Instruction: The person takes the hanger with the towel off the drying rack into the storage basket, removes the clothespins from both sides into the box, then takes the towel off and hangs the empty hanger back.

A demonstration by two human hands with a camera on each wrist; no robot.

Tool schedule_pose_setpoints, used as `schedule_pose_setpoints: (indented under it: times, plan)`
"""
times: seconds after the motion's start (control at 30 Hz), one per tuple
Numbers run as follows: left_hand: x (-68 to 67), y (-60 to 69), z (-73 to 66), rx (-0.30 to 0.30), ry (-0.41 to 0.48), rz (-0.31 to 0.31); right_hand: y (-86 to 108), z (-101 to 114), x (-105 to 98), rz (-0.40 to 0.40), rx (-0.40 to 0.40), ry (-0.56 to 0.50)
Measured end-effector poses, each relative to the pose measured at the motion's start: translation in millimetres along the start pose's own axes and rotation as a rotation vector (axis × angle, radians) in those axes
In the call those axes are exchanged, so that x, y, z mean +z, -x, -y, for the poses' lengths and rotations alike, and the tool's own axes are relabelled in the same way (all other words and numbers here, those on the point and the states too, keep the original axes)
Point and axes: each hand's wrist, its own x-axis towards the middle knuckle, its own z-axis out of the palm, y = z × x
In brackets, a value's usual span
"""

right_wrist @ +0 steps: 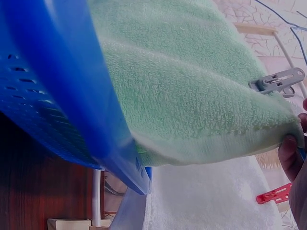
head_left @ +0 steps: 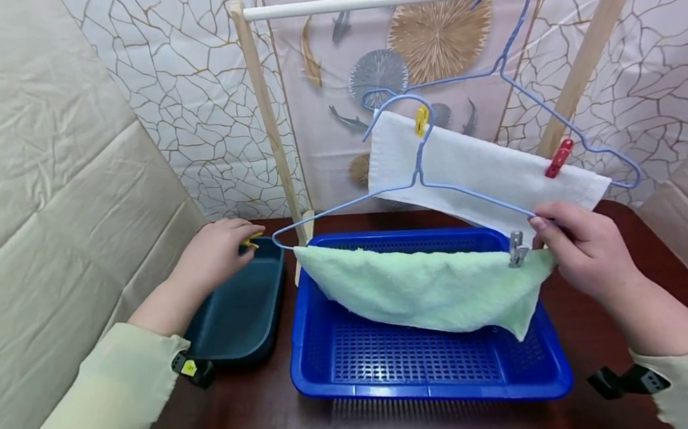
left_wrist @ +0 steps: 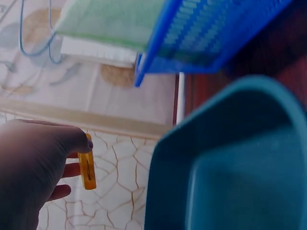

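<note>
My left hand (head_left: 220,248) pinches a yellow clothespin (left_wrist: 87,168) above the dark teal bin (head_left: 241,307). In my right hand (head_left: 587,250) I grip the right end of a blue wire hanger (head_left: 475,194) together with a corner of the light green towel (head_left: 429,286). A grey clothespin (head_left: 516,250) clips that towel near the right end. The towel drapes along the hanger's lower part, over the blue basket (head_left: 428,392). In the right wrist view, the towel's terry surface and the grey clothespin (right_wrist: 278,81) show close up, my right fingers (right_wrist: 290,155) at its edge.
Behind, a white towel (head_left: 471,157) hangs from a second blue hanger (head_left: 534,97), held by a yellow clothespin (head_left: 421,121) and a red clothespin (head_left: 559,159). That hanger hooks over the white rail (head_left: 358,2) of a wooden rack. The basket stands on a dark red-brown table (head_left: 234,425).
</note>
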Motion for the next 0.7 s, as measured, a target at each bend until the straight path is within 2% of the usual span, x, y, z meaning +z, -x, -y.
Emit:
schedule_pose_setpoints:
  times: [0.27,0.5,0.7]
  plan:
    - [20.2,-9.3,26.5,-0.006,-0.050,0.123,-3.9,2.8,-2.0,0.015,-0.003,-0.018]
    - [43.6,-15.2,41.6,-0.023,-0.050,0.262,-4.1,0.9,1.0,0.003,-0.022,-0.053]
    - [56.1,-17.0,47.2,-0.027,-0.011,0.289,-3.8,0.1,4.0,-0.003,-0.015,-0.057]
